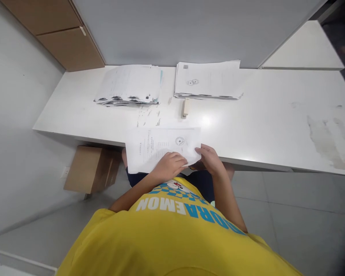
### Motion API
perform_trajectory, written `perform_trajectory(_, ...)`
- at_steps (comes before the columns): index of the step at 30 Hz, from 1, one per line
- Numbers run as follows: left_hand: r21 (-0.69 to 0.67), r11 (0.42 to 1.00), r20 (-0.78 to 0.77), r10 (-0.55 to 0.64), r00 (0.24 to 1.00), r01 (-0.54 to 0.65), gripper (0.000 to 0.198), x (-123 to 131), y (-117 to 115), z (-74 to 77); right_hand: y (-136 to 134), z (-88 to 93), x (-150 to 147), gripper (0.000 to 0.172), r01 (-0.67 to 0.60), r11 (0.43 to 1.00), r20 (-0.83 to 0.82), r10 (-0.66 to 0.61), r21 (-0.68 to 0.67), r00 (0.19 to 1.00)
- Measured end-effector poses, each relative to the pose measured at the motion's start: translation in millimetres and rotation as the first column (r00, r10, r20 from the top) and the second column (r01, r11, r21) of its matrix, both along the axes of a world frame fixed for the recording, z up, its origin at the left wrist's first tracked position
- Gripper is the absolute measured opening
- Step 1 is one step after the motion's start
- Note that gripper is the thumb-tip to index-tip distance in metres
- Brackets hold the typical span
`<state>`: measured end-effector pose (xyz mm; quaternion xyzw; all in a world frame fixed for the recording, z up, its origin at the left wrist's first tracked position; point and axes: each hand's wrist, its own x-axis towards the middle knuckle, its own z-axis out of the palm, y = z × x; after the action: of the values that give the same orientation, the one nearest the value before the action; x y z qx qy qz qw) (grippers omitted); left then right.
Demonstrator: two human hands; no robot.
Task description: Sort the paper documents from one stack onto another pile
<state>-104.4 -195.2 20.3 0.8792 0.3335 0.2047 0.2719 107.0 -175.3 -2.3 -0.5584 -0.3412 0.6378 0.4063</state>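
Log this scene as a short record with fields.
Left hand: rests on the printed sheet at the desk's near edge
Right hand: grips the sheet's right corner
Back of white desk: left paper stack, right paper stack
Stapler: in front of the right paper stack
Under desk: cardboard box

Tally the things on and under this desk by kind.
paper stacks: 2
held document: 1
stapler: 1
cardboard box: 1
Total: 5
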Motion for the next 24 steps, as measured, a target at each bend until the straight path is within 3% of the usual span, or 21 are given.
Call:
perform_trajectory(5,0.060,0.994,0.131,0.087,0.988,-0.096,0.028,-29.1,-10.0,-3.1,2.2,-3.7,18.2,0.038,0.115,0.990,0.140,-0.126,0.080,0.982)
perform_trajectory(8,0.119,0.948,0.187,0.269,0.945,-0.294,0.019,-59.6,-17.2,-13.5,5.3,-1.3,39.8,0.035,0.221,0.970,0.208,-0.239,0.103,0.949)
perform_trajectory(10,0.122,0.816,0.272,0.521,0.809,-0.566,0.016,-75.0,-20.3,-23.3,7.3,2.4,53.8,0.030,0.249,0.963,0.270,-0.269,0.107,0.924)
perform_trajectory(12,0.019,0.603,0.342,0.745,0.572,-0.797,0.015,-84.7,-21.0,-34.1,8.3,6.6,64.5,0.024,0.247,0.964,0.342,-0.267,0.099,0.901)
perform_trajectory(14,-0.166,0.453,0.303,0.869,0.392,-0.876,0.018,-90.3,-19.5,-44.6,8.1,9.8,71.0,0.022,0.240,0.966,0.403,-0.257,0.095,0.878)
perform_trajectory(16,-0.391,0.384,0.175,0.923,0.342,-0.837,0.028,-93.8,-16.7,-53.2,7.3,10.8,73.9,0.025,0.216,0.972,0.437,-0.234,0.092,0.869)
perform_trajectory(20,-0.747,0.267,0.000,0.916,0.401,-0.609,0.037,-93.7,-12.3,-60.4,8.9,8.7,74.8,0.035,0.167,0.983,0.470,-0.184,0.079,0.863)
perform_trajectory(22,-0.803,0.283,0.049,0.908,0.415,-0.524,0.040,-89.7,-11.5,-60.1,11.9,8.1,74.9,0.037,0.124,0.991,0.466,-0.135,0.055,0.874)
perform_trajectory(24,-0.803,0.336,0.123,0.901,0.415,-0.492,0.042,-84.4,-10.8,-59.2,14.9,7.7,75.5,0.034,0.086,0.996,0.449,-0.093,0.037,0.889)
